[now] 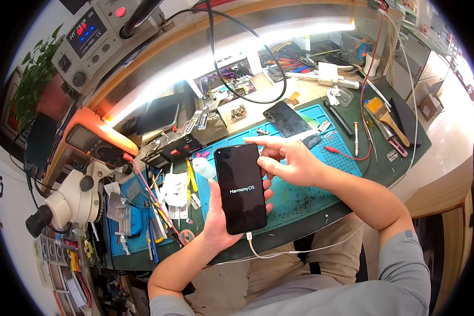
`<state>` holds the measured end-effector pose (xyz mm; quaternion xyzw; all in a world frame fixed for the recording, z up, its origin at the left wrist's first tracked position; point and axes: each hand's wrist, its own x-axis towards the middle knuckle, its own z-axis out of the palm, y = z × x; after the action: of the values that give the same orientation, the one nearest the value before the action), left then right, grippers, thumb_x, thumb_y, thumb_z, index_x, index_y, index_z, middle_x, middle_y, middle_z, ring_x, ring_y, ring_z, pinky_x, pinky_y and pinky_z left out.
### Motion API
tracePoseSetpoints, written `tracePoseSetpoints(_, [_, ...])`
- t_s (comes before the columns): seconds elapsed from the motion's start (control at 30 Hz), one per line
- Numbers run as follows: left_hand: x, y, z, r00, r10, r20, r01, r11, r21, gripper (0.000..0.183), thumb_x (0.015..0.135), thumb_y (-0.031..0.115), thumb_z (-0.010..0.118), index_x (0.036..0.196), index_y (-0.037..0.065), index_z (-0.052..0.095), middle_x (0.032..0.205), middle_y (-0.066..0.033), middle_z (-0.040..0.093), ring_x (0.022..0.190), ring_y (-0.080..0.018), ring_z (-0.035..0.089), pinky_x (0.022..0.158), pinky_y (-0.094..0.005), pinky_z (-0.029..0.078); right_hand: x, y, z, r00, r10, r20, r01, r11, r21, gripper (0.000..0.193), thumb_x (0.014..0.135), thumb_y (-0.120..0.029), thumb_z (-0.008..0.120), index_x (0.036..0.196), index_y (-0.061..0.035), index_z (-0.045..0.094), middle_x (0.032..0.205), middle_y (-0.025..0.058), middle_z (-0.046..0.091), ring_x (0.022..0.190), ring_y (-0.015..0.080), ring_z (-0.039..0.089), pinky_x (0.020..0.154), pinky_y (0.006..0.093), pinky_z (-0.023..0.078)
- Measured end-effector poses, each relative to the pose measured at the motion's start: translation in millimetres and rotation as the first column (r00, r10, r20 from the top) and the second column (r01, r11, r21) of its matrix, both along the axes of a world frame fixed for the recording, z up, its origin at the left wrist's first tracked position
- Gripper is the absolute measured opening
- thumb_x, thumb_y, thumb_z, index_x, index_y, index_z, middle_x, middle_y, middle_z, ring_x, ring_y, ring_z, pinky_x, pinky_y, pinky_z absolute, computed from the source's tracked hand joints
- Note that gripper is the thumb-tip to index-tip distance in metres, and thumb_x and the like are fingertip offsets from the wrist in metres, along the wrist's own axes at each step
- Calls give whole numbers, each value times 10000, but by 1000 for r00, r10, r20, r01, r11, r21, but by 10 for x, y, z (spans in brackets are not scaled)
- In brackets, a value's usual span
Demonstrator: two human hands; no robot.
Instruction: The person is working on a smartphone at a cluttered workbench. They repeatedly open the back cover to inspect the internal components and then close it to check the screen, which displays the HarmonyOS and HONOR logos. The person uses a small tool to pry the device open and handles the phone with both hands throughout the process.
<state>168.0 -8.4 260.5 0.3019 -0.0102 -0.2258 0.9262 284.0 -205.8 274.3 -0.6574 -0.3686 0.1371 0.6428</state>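
Observation:
A black smartphone (240,210) lies tilted up in my left hand (219,226), its lit screen showing a white logo. My left thumb runs along the phone's left edge, and fingertips wrap round its right edge. At the upper right corner is my right hand (295,162), its thumb against the side and its index finger stretched along the top edge. A white charging cable (249,237) is plugged into the bottom of the phone. Beneath the hands spreads a blue work mat (300,203).
Another dark phone (287,119) rests at the mat's far side. An orange multimeter (97,139) and white microscope (73,197) stand left. Brushes (379,109) and a red test lead (347,154) lie right. A black cable (214,58) hangs over the bench.

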Motion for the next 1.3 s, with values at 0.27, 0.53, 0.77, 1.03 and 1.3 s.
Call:
tracePoseSetpoints(0.27, [-13,-2,12,1000,15,-2,-15,999,43,956,917,797,273,1534,68,316,1465,-146,494,1299,-276,545,1082,-452,471,14,-14,34,990,-18,143,27,997,-66,442,954,-91,587,1383,4,540,757,71,693,671,107,654,651,293,523])
tracePoseSetpoints(0.53, [-15,-17,16,999,11,46,-13,999,41,941,933,780,250,1535,59,312,1465,-149,496,1296,-279,547,1076,-449,473,-8,-9,38,995,-27,92,32,998,-49,458,955,-94,588,1397,8,529,760,72,698,676,110,662,656,294,527])
tracePoseSetpoints(0.77, [-26,-24,42,998,7,59,-10,998,62,942,936,778,242,1538,57,307,1467,-147,494,1301,-276,542,1078,-445,470,-15,-11,67,996,-14,85,19,998,-53,459,948,-93,586,1393,2,535,780,73,714,683,116,675,672,300,537])
tracePoseSetpoints(1.03, [-45,-19,25,998,3,67,-9,995,96,955,930,781,231,1539,48,301,1469,-142,486,1317,-268,527,1102,-450,447,5,-13,24,952,-54,300,86,992,-94,446,950,-86,576,1389,-16,540,730,63,682,641,116,631,673,310,516])
tracePoseSetpoints(1.3, [-43,-27,28,997,-21,75,15,996,83,965,924,786,231,1532,41,312,1473,-150,479,1321,-274,521,1114,-455,437,-20,-7,65,991,-52,119,57,998,-40,370,989,-103,529,1345,-19,581,731,61,683,634,116,641,632,301,537])
